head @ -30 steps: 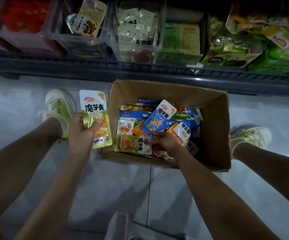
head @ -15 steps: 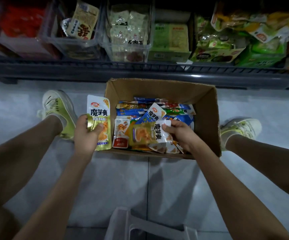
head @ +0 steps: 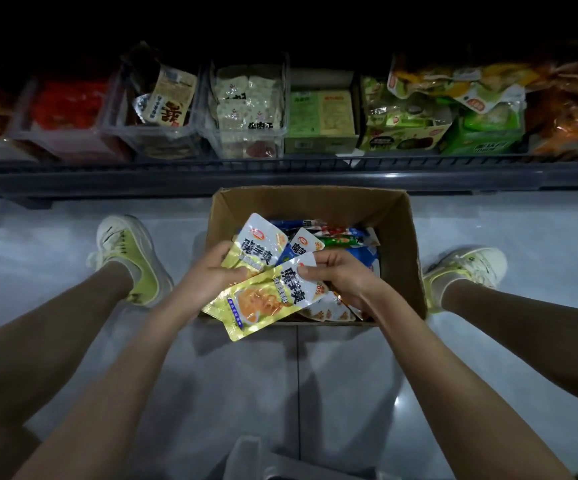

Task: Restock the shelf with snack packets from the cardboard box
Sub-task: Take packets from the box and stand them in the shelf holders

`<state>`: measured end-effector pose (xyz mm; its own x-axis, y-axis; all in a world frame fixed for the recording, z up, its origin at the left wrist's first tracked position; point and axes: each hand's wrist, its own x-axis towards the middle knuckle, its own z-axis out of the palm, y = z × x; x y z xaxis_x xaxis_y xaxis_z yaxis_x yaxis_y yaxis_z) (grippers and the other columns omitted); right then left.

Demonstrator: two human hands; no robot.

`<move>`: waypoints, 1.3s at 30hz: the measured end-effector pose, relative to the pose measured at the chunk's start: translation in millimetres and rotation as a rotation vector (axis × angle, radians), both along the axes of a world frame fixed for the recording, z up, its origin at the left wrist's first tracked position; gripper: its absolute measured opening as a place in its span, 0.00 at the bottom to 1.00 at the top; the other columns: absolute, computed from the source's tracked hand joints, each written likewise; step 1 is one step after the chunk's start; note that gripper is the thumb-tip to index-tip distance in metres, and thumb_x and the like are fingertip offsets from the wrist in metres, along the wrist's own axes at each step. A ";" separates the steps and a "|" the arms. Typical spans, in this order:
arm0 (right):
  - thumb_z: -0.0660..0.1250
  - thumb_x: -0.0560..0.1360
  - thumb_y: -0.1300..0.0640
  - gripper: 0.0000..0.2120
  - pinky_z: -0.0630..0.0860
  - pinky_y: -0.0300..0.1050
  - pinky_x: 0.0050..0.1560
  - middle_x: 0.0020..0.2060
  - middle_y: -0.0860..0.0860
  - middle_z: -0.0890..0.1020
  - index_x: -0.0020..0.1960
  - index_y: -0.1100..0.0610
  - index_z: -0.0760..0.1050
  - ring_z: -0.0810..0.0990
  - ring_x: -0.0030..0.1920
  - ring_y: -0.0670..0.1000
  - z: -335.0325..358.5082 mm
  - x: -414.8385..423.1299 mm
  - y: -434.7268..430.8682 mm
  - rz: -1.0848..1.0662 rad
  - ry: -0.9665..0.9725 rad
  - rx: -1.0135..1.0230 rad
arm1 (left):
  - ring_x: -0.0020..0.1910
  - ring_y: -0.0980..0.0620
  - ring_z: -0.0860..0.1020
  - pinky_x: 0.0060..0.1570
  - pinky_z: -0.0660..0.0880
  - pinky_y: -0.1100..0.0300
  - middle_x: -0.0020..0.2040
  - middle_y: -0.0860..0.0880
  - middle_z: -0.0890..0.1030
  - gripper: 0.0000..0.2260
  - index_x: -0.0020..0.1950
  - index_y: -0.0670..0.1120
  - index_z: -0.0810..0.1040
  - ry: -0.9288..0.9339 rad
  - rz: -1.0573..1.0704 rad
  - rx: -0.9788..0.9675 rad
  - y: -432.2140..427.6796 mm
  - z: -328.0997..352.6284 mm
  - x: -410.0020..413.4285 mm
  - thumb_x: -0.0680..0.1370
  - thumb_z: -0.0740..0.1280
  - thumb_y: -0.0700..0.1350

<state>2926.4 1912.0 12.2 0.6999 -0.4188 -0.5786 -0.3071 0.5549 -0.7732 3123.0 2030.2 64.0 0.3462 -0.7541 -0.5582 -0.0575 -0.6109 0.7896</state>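
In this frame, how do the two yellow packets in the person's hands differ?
The left hand holds the rear packet, its white top pointing toward the shelf; the right hand pinches the front packet, slanted with its top to the right. The front packet shows most of its face and overlaps the rear packet's lower half. Both share the same yellow-and-white print.

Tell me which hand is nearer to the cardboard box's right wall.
Right. The right hand is over the middle of the box, short of its right wall; the left hand, over its left edge.
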 end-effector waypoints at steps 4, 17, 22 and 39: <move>0.78 0.66 0.52 0.19 0.68 0.45 0.35 0.28 0.56 0.71 0.30 0.63 0.74 0.67 0.30 0.53 3.2 8.1 6.0 -0.106 0.053 -0.114 | 0.43 0.56 0.79 0.41 0.73 0.68 0.45 0.53 0.81 0.04 0.51 0.48 0.77 -0.004 -0.129 -0.014 2.7 -3.8 -16.2 0.77 0.68 0.44; 0.72 0.73 0.63 0.11 0.78 0.46 0.32 0.46 0.61 0.78 0.49 0.56 0.71 0.76 0.33 0.53 -90.2 19.6 -12.9 -0.638 0.371 0.098 | 0.49 0.43 0.81 0.51 0.77 0.41 0.52 0.46 0.81 0.05 0.51 0.53 0.75 -0.180 0.372 -0.039 3.3 -44.3 10.1 0.78 0.66 0.44; 0.69 0.75 0.66 0.14 0.70 0.36 0.22 0.36 0.56 0.76 0.58 0.58 0.70 0.72 0.21 0.48 -112.9 36.7 -10.0 -0.715 0.371 0.241 | 0.44 0.49 0.81 0.44 0.78 0.52 0.48 0.49 0.81 0.05 0.54 0.48 0.73 -0.200 0.344 -0.063 -4.4 -55.5 18.5 0.79 0.65 0.42; 0.63 0.79 0.61 0.08 0.75 0.39 0.26 0.44 0.56 0.82 0.58 0.61 0.73 0.80 0.34 0.50 -1.7 -11.7 -14.3 -0.788 0.106 0.150 | 0.46 0.47 0.82 0.47 0.79 0.50 0.48 0.48 0.83 0.05 0.54 0.47 0.77 -0.162 0.348 -0.145 -1.5 14.3 -16.0 0.79 0.66 0.44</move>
